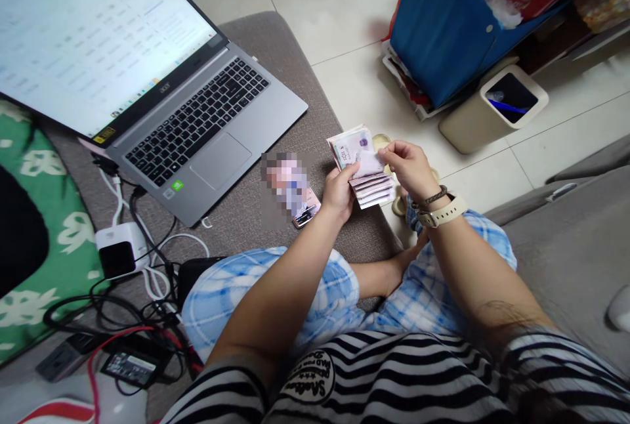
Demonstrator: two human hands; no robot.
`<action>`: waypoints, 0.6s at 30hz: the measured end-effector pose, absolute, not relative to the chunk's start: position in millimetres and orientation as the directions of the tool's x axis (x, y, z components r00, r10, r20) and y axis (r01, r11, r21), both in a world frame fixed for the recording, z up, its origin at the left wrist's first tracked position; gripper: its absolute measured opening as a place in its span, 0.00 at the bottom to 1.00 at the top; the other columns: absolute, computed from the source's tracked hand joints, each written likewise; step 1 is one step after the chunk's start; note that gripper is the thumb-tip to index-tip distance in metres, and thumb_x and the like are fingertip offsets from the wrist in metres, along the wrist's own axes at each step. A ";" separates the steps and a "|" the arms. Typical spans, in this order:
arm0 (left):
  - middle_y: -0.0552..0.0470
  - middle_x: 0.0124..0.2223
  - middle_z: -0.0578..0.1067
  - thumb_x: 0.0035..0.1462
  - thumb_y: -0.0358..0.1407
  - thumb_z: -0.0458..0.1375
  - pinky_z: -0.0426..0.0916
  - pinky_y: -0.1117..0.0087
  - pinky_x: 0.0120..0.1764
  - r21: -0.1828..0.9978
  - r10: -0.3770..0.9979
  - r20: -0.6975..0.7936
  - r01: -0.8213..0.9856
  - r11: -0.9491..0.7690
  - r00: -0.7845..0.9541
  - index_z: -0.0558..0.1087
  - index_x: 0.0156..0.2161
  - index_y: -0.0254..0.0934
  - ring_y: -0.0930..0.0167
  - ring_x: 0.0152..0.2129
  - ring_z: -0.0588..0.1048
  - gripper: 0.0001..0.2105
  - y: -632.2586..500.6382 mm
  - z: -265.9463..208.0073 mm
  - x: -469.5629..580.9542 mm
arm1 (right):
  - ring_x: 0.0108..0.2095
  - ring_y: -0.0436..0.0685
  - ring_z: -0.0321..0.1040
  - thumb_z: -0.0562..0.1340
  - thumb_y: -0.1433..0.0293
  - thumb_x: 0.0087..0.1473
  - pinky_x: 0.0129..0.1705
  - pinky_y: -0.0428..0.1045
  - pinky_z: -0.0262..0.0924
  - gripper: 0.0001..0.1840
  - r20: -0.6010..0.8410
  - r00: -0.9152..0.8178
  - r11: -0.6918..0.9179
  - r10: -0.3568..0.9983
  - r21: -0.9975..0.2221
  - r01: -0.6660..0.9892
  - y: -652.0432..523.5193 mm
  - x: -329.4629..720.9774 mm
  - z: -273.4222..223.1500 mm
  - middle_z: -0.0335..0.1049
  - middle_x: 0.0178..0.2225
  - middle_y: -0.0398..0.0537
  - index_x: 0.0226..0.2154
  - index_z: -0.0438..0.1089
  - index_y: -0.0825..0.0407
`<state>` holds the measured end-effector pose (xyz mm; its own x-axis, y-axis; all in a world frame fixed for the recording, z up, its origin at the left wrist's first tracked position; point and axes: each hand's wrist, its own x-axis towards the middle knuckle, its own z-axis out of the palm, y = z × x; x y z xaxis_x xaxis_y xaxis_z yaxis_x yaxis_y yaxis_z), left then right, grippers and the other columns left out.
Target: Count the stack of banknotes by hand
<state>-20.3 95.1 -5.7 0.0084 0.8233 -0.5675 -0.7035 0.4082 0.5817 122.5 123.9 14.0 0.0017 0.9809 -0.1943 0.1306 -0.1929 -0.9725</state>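
Observation:
In the middle of the head view, my left hand (340,193) is closed around a wad of pale purple and pink banknotes (350,146). Its thumb presses on the face of the notes. The lower ends of the notes fan out in several layers below that thumb. My right hand (406,163) pinches the edge of a note at the wad's right side between thumb and fingers. Left of my left hand, a phone (306,209) lies on the grey cushioned seat (344,247), its screen lit and mostly blurred out.
An open laptop (216,128) rests on the seat at the left. Tangled cables and a white charger (118,250) lie below it. On the tiled floor stand a beige bin (475,125) and a blue box (438,23). A green patterned cloth (63,214) is at the far left.

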 end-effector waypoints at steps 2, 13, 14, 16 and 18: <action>0.44 0.39 0.83 0.44 0.31 0.66 0.69 0.56 0.56 0.584 0.825 -0.566 -0.705 0.402 0.001 0.77 0.36 0.33 0.57 0.50 0.78 0.10 95.0 -5.1 -20.2 | 0.24 0.49 0.54 0.70 0.55 0.50 0.29 0.47 0.52 0.21 -0.198 -0.003 -0.196 0.980 -0.972 0.130 124.1 121.9 15.2 0.57 0.20 0.39 0.21 0.64 0.51; 0.42 0.48 0.82 0.55 0.38 0.64 0.69 0.58 0.57 0.523 0.819 -0.573 -0.760 0.387 0.023 0.77 0.49 0.31 0.59 0.51 0.78 0.18 95.9 -4.1 -20.1 | 0.23 0.47 0.52 0.70 0.58 0.51 0.27 0.46 0.48 0.19 -0.198 -0.029 -0.194 0.980 -0.976 0.100 122.9 120.9 18.3 0.58 0.19 0.38 0.21 0.65 0.52; 0.42 0.48 0.82 0.56 0.39 0.63 0.69 0.59 0.57 0.522 0.820 -0.572 -0.760 0.388 0.026 0.77 0.50 0.32 0.60 0.51 0.78 0.18 96.2 -4.6 -20.0 | 0.23 0.47 0.52 0.70 0.58 0.51 0.26 0.46 0.48 0.19 -0.198 -0.034 -0.195 0.980 -0.976 0.095 122.8 120.8 18.4 0.58 0.19 0.38 0.21 0.65 0.52; 0.43 0.48 0.82 0.57 0.39 0.63 0.69 0.60 0.57 0.528 0.825 -0.564 -0.756 0.388 0.030 0.77 0.50 0.32 0.60 0.52 0.77 0.18 96.6 -5.7 -19.9 | 0.23 0.47 0.52 0.69 0.58 0.51 0.26 0.46 0.47 0.19 -0.202 -0.043 -0.198 0.978 -0.977 0.086 122.6 120.7 18.7 0.58 0.19 0.38 0.22 0.65 0.51; 0.43 0.49 0.82 0.56 0.41 0.63 0.69 0.60 0.58 0.534 0.829 -0.558 -0.751 0.387 0.030 0.78 0.49 0.33 0.60 0.53 0.77 0.18 96.9 -6.7 -19.9 | 0.22 0.47 0.52 0.69 0.58 0.51 0.26 0.45 0.48 0.19 -0.204 -0.055 -0.200 0.977 -0.977 0.077 122.6 120.6 19.1 0.58 0.19 0.38 0.23 0.65 0.51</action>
